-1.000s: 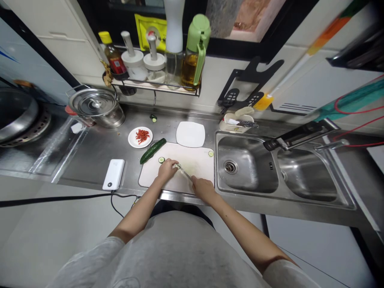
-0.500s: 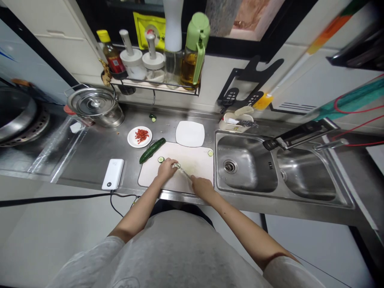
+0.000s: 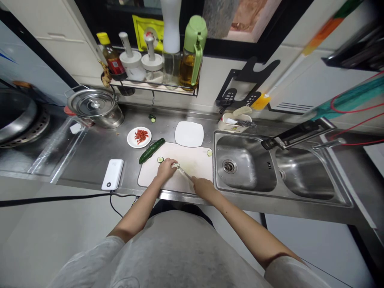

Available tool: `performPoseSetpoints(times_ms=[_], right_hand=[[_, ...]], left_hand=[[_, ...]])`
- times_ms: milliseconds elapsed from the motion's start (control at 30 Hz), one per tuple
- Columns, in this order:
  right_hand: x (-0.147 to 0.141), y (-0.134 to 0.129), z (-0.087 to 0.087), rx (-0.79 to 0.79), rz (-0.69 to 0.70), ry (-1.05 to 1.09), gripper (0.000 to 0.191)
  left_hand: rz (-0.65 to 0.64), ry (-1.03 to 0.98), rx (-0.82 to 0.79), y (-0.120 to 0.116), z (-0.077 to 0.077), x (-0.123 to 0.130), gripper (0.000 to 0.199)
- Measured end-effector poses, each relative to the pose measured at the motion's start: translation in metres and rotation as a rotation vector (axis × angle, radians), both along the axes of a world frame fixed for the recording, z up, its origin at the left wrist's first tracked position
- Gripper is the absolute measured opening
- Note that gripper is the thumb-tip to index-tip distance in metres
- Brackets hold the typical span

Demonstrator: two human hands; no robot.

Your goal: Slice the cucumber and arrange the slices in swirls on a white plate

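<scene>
My left hand (image 3: 166,169) pinches a small cucumber slice (image 3: 176,165) over the white cutting board (image 3: 168,183). My right hand (image 3: 204,188) is closed round the handle of a knife (image 3: 185,174), whose tip touches or nearly touches that slice. A whole dark green cucumber (image 3: 152,151) lies across the board's upper left edge. Beside my left hand rests a loose cucumber slice (image 3: 160,159); one more thin slice (image 3: 209,153) sits in the board's upper right corner.
Behind the board are a white square plate (image 3: 189,134), a round plate (image 3: 131,138) of chopped red pieces and cucumber ends (image 3: 152,118). A double sink (image 3: 246,160) adjoins on the right. Left stand a power bank (image 3: 113,174) and a lidded pot (image 3: 99,112). Bottles line a shelf (image 3: 156,87).
The knife and my right hand have shifted very slightly at the slice, which appears turned a little in my left fingers. The whole view has moved slightly; other things stay put.
</scene>
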State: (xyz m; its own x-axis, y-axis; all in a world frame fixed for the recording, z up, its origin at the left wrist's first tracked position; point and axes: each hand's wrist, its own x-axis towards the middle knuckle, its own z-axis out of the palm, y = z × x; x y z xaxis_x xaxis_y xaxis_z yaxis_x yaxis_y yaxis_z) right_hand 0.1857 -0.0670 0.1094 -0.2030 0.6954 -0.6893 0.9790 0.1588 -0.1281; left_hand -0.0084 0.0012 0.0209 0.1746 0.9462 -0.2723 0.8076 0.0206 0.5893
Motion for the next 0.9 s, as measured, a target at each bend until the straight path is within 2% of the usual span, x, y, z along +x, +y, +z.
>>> performPoseSetpoints(times_ms=[300, 567, 733, 900], right_hand=[[0.013, -0.016, 0.004, -0.013, -0.012, -0.001, 0.034], [0.029, -0.037, -0.001, 0.003, -0.025, 0.003, 0.035], [0.035, -0.045, -0.008, 0.012, -0.047, 0.01, 0.034], [0.039, -0.051, -0.015, 0.05, -0.073, 0.04, 0.034]], left_hand=[[0.033, 0.132, 0.022, -0.002, 0.006, 0.005, 0.021], [0.03, 0.186, -0.008, -0.003, 0.013, 0.013, 0.015], [0.041, 0.135, 0.001, -0.004, 0.012, 0.015, 0.009], [0.058, 0.041, 0.014, -0.007, 0.02, 0.013, 0.007]])
